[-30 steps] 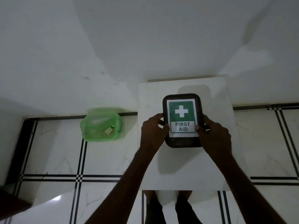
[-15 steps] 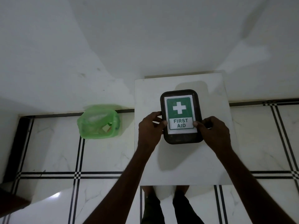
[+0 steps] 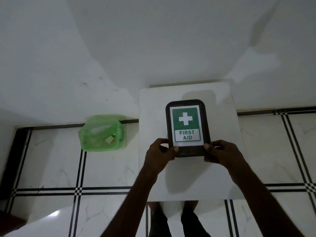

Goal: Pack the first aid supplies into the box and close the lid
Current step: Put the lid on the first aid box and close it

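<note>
A dark first aid box (image 3: 187, 115) with rounded corners lies flat on a small white table (image 3: 153, 103), lid down and closed. Its lid carries a green label with a white cross and the words FIRST AID. My left hand (image 3: 159, 153) grips the box's near left corner, thumb on the lid. At the near right corner my right hand (image 3: 222, 153) grips the same way. No loose supplies show on the table; the box's contents are hidden.
A translucent green plastic container (image 3: 100, 134) stands on the tiled floor left of the table, against the white wall (image 3: 153, 40). My feet (image 3: 172, 218) show under the table's near edge. A dark edge runs along the far left floor.
Both hands have slid from the box's sides down to its near corners. The box has stayed closed on the table.
</note>
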### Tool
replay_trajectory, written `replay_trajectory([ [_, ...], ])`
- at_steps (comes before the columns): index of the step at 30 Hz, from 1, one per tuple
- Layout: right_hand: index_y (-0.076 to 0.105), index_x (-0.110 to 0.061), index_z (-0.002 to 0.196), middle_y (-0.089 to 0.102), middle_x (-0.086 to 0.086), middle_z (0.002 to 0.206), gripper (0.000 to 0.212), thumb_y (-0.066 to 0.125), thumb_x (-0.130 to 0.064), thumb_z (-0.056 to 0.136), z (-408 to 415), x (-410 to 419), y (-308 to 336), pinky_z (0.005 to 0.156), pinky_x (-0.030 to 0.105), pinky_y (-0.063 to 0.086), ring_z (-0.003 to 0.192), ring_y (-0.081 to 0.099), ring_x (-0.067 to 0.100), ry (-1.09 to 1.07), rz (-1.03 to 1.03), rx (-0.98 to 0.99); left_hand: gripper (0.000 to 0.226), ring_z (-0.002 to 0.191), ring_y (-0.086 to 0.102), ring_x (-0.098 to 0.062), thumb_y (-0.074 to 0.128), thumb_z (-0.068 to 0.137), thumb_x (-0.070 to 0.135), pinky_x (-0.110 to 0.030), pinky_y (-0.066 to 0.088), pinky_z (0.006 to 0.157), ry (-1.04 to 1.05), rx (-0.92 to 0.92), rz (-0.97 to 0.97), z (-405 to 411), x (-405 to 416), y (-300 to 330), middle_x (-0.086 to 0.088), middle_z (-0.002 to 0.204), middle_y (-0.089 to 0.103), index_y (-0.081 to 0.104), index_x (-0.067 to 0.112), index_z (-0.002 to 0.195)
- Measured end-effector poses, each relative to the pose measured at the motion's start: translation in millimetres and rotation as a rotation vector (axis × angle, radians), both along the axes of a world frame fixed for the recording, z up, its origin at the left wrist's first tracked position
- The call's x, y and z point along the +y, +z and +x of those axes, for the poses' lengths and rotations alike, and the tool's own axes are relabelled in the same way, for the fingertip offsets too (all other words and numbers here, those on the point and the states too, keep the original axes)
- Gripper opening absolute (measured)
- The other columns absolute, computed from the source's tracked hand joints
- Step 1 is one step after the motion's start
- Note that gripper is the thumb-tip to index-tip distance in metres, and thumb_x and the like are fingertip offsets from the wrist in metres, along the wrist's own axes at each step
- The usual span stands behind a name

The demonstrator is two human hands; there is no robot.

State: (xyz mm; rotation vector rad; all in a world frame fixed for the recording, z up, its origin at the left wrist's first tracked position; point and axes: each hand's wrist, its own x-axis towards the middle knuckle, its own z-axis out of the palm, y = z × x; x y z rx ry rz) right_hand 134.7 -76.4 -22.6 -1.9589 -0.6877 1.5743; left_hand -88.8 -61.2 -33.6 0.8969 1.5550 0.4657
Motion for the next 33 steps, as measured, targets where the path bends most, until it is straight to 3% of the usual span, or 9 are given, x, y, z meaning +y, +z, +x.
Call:
replay_trajectory([
  [2, 0.06, -0.006, 0.112, 0.07, 0.013, 0.101, 0.042, 0.074, -0.033, 0.082, 2.9, 12.4, 1.8, 0.069, 0.029, 0.058, 0.089, 0.07, 0.027, 0.154, -0.039, -0.109, 0.065, 0.106, 0.066, -0.021, 0.08, 0.081, 0.034, -0.036, 0.056, 0.092, -0.102, 0.074, 0.006, -4.4, 14.4, 2.1, -0.006, 0.116, 0.069, 0.053, 0.016, 0.136],
  [4, 0.058, -0.011, 0.121, 0.067, 0.007, 0.113, 0.051, 0.067, -0.047, 0.085, 3.6, 33.1, 0.2, 0.086, 0.039, 0.055, 0.102, 0.064, 0.025, 0.19, 0.035, -0.2, 0.073, 0.122, 0.056, -0.018, 0.078, 0.081, 0.041, -0.036, 0.051, 0.099, -0.038, 0.05, 0.071, -2.7, 34.5, 5.3, 0.001, 0.133, 0.058, 0.047, 0.019, 0.143],
  [7, 0.06, -0.012, 0.123, 0.067, 0.006, 0.121, 0.057, 0.05, -0.059, 0.092, -3.8, 73.9, -3.5, 0.097, 0.045, 0.05, 0.112, 0.062, 0.026, 0.039, 0.178, -0.118, 0.054, 0.115, 0.062, -0.013, 0.063, 0.092, 0.049, -0.03, 0.052, 0.092, 0.145, -0.029, 0.185, 14.7, 71.8, 10.5, 0.006, 0.128, 0.064, 0.055, 0.02, 0.136],
  [9, 0.065, -0.011, 0.114, 0.071, 0.007, 0.113, 0.055, 0.045, -0.059, 0.094, -13.5, 100.8, -6.7, 0.09, 0.039, 0.052, 0.105, 0.066, 0.026, -0.036, 0.157, -0.021, 0.04, 0.099, 0.069, -0.014, 0.056, 0.097, 0.048, -0.027, 0.055, 0.081, 0.221, -0.079, 0.196, 27.6, 93.3, 6.4, 0.003, 0.11, 0.073, 0.065, 0.019, 0.123],
  [13, 0.067, -0.011, 0.086, 0.076, 0.014, 0.091, 0.047, 0.051, -0.054, 0.093, -27.8, 119.5, -16.4, 0.082, 0.04, 0.058, 0.081, 0.073, 0.032, -0.186, 0.093, -0.022, 0.031, 0.09, 0.073, -0.017, 0.056, 0.098, 0.043, -0.034, 0.059, 0.084, 0.317, -0.086, 0.238, 40.6, 107.6, -13.1, 0.001, 0.098, 0.077, 0.073, 0.019, 0.108],
  [24, 0.067, -0.011, 0.078, 0.075, 0.012, 0.08, 0.042, 0.051, -0.045, 0.097, -29.3, 116.6, -31.5, 0.082, 0.049, 0.06, 0.075, 0.074, 0.03, -0.183, 0.288, -0.176, 0.026, 0.093, 0.072, -0.011, 0.057, 0.099, 0.033, -0.02, 0.057, 0.079, 0.336, -0.059, 0.354, 44.7, 110.2, -30.2, 0.003, 0.106, 0.076, 0.072, 0.019, 0.116],
  [28, 0.062, -0.02, 0.068, 0.071, 0.005, 0.072, 0.044, 0.045, -0.044, 0.1, -29.1, 115.8, -29.0, 0.082, 0.045, 0.06, 0.072, 0.072, 0.026, -0.104, 0.315, -0.256, 0.033, 0.089, 0.064, 0.004, 0.049, 0.103, 0.034, -0.007, 0.05, 0.075, 0.229, 0.056, 0.378, 44.3, 109.2, -21.5, 0.008, 0.112, 0.07, 0.066, 0.018, 0.126],
  [31, 0.063, -0.019, 0.078, 0.07, 0.0, 0.077, 0.044, 0.037, -0.047, 0.101, -28.1, 104.5, -20.3, 0.078, 0.037, 0.057, 0.074, 0.069, 0.021, -0.017, 0.35, -0.351, 0.046, 0.1, 0.062, -0.003, 0.043, 0.104, 0.04, 0.0, 0.044, 0.076, 0.141, 0.117, 0.375, 42.9, 96.7, -14.4, 0.004, 0.123, 0.063, 0.043, 0.02, 0.145],
  [33, 0.062, -0.016, 0.107, 0.068, -0.006, 0.092, 0.04, 0.038, -0.047, 0.101, -29.4, 84.4, -19.6, 0.069, 0.024, 0.053, 0.08, 0.067, 0.016, 0.035, 0.381, -0.428, 0.057, 0.121, 0.058, -0.014, 0.044, 0.102, 0.046, -0.017, 0.048, 0.095, 0.122, 0.133, 0.422, 42.2, 77.5, -17.0, 0.0, 0.138, 0.058, 0.031, 0.025, 0.152],
])
